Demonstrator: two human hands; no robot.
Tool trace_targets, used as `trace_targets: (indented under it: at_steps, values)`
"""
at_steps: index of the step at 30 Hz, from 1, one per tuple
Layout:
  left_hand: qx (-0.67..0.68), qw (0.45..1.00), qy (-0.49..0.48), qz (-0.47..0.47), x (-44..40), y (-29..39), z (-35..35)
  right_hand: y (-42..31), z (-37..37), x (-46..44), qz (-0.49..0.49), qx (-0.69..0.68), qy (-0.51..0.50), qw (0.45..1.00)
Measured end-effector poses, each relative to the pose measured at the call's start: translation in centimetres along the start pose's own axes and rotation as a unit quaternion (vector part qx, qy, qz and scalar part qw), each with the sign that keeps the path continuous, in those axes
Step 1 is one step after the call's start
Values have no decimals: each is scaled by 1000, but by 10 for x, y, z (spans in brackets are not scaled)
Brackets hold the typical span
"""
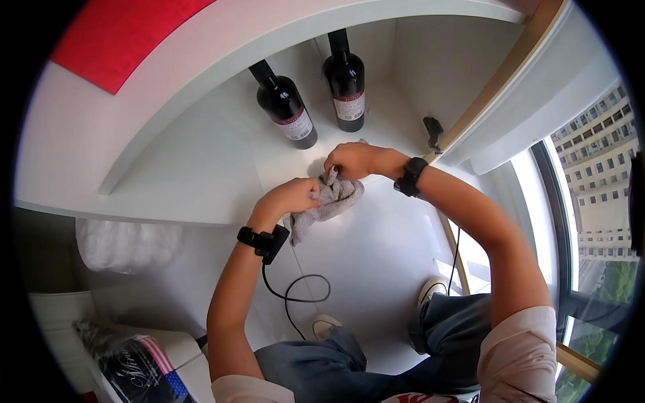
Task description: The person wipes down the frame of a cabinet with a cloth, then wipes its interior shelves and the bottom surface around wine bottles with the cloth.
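Note:
A crumpled grey cloth (334, 199) hangs bunched between my two hands, in front of the white shelf's edge. My left hand (295, 195) is closed on its left side, and a loose end droops below. My right hand (349, 160) grips the top of the cloth with curled fingers. Behind the hands, two dark wine bottles stand upright on the shelf: a left bottle (285, 107) and a right bottle (345, 84), both with white and red labels. Neither hand touches a bottle.
Above is another shelf board (222, 50) with a red sheet (127, 40). A small black object (433, 131) lies by the wooden frame at right. Beneath the shelf sits a clear plastic-wrapped bundle (127, 243). A black cable (295, 299) trails from the left wrist. A window (598, 168) is at right.

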State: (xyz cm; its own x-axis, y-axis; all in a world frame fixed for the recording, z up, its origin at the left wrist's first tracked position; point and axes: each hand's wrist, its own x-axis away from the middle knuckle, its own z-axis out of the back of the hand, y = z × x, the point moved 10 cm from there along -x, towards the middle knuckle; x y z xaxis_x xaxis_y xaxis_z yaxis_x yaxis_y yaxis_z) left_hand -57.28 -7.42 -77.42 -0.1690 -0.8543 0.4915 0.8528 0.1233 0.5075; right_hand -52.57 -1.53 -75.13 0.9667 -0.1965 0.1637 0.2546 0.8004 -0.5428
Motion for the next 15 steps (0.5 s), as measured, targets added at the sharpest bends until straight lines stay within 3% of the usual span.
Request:
trace_targets:
  at_steps: [3, 5, 6, 8, 12, 15]
  values:
    - [-63, 978, 198, 25, 35, 52, 80, -45, 105, 15, 73, -67, 182, 978]
    - [-102, 961, 254, 45, 49, 61, 106, -67, 158, 30, 153, -108, 314, 931]
    - [-122, 951, 281, 53, 56, 66, 118, -73, 176, 36, 136, -141, 340, 920]
    - [-36, 953, 296, 49, 69, 75, 135, -82, 198, 48, 99, -211, 389, 891]
    - [55, 907, 417, 14, 81, 70, 154, -69, 204, 52, 89, -199, 553, 804]
    - [96, 820, 564, 8, 100, 45, 171, -27, 188, 24, -48, -305, 496, 811]
